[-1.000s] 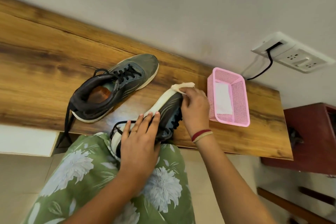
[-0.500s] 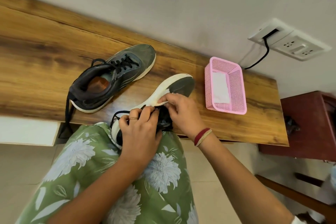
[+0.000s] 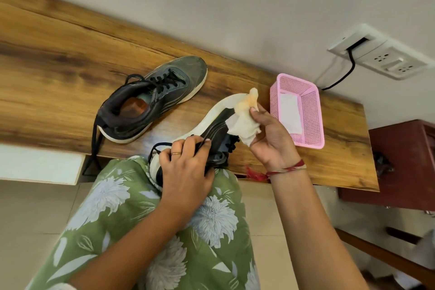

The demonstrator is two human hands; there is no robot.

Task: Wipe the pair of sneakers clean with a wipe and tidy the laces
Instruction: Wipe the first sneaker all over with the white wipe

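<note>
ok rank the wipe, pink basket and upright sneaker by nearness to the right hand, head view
1. wipe, held in the right hand
2. pink basket, just to its right
3. upright sneaker, off to the left on the table

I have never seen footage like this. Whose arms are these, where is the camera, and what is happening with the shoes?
There is no machine here. These are a person's own two hands, filmed by one wide camera worn on the head and looking down. The left hand grips a dark sneaker, which is tipped on its side at the edge of the wooden table, above the lap. The right hand holds a crumpled, stained wipe near that shoe's toe end. The second sneaker stands upright on the table, with one lace hanging over the edge. A pink basket to the right holds a flat white sheet.
</note>
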